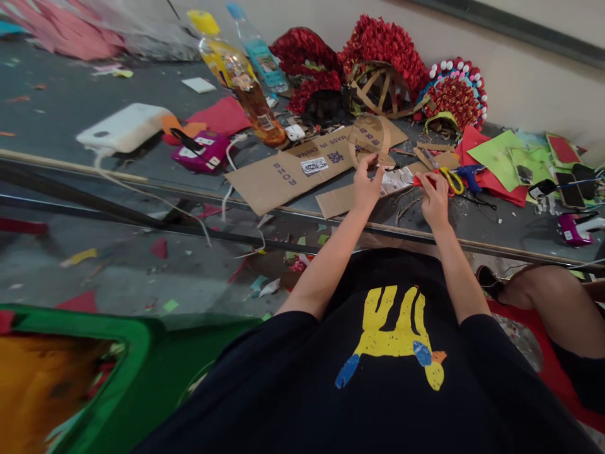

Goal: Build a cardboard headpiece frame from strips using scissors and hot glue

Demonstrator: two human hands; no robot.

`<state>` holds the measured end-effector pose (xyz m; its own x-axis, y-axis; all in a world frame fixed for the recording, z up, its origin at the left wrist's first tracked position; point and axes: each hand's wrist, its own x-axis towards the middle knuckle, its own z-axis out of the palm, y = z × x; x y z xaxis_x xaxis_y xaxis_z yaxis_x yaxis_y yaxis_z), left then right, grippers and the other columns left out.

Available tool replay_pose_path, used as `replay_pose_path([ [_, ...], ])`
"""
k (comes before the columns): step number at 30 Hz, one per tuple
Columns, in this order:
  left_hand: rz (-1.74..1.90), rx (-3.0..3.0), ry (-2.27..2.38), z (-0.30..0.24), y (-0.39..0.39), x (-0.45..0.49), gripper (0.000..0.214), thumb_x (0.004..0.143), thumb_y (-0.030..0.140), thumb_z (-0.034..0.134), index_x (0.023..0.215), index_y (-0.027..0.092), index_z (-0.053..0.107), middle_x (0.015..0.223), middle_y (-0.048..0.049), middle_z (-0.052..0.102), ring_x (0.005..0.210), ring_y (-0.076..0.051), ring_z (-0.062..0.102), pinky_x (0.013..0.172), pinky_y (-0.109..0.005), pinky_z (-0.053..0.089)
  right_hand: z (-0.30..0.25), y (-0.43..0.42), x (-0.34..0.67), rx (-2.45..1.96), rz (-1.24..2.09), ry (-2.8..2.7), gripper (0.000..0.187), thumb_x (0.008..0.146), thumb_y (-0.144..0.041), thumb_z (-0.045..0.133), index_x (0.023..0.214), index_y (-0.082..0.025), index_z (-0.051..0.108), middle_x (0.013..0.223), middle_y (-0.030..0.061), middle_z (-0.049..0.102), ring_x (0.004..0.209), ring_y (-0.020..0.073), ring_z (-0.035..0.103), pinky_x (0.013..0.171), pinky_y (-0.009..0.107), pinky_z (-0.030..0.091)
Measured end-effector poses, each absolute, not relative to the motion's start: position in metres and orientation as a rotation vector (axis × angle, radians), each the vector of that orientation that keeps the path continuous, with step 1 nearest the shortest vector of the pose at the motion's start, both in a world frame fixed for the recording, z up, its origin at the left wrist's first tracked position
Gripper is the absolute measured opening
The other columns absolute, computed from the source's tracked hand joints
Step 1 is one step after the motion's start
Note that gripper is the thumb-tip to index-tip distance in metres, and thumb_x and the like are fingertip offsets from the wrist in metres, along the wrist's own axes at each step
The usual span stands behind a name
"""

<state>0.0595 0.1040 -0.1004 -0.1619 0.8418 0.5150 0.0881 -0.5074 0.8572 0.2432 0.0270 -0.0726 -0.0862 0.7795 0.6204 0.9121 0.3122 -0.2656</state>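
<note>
left hand (pixel 366 184) pinching cardboard loop (pixel 378 135), right hand (pixel 433 200) by scissors (pixel 452 180)

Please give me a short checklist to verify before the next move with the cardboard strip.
1. Left hand grips the cardboard strip: ok, fingers pinch its lower end.
2. Right hand holds the red piece: cannot tell, fingers only cover it.
3. Scissors in easy reach: ok, just beside the right hand.
4. Scissors closed: cannot tell, blades hidden.
5. Free space around the hands: not ok, flat cardboard and scraps lie around them.
6. Bottle apart from both hands: ok, far back left.
</note>
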Motion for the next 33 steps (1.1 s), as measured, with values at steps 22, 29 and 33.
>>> replay_pose_path([
  [22, 1.440, 1.635, 0.905, -0.082, 0.080, 0.063, 0.052, 0.071, 0.070, 0.061, 0.060, 0.020, 0.057, 0.049, 0.0033, 0.047, 0.045, -0.008, 0.045, 0.049, -0.025, 0.040, -0.070, 0.019, 0.241, -1.627, -0.472, -1.685, 0.045, 0.093, -0.017, 0.035, 0.118, -0.041, 0.065, 0.118, 0.0064, 0.058, 0.124, 0.0252, 0.046, 0.111, 0.060, 0.022],
  [29, 1.397, 1.620, 0.870, -0.083, 0.080, 0.062, 0.049, 0.074, 0.066, 0.061, 0.058, 0.019, 0.060, 0.044, 0.0028, 0.047, 0.043, -0.009, 0.044, 0.048, -0.025, 0.039, -0.072, 0.020, 0.241, -1.593, -0.561, -1.701, 0.046, 0.093, -0.016, 0.035, 0.116, -0.041, 0.066, 0.115, 0.0048, 0.059, 0.120, 0.0231, 0.049, 0.110, 0.057, 0.025],
  [33, 1.399, 1.588, 0.862, -0.079, 0.079, 0.062, 0.050, 0.073, 0.067, 0.062, 0.058, 0.019, 0.061, 0.045, 0.0022, 0.050, 0.042, -0.009, 0.045, 0.044, -0.024, 0.038, -0.070, 0.019, 0.241, -1.610, -0.474, -1.709, 0.045, 0.093, -0.017, 0.036, 0.117, -0.042, 0.065, 0.116, 0.0052, 0.058, 0.123, 0.0243, 0.047, 0.110, 0.059, 0.023],
])
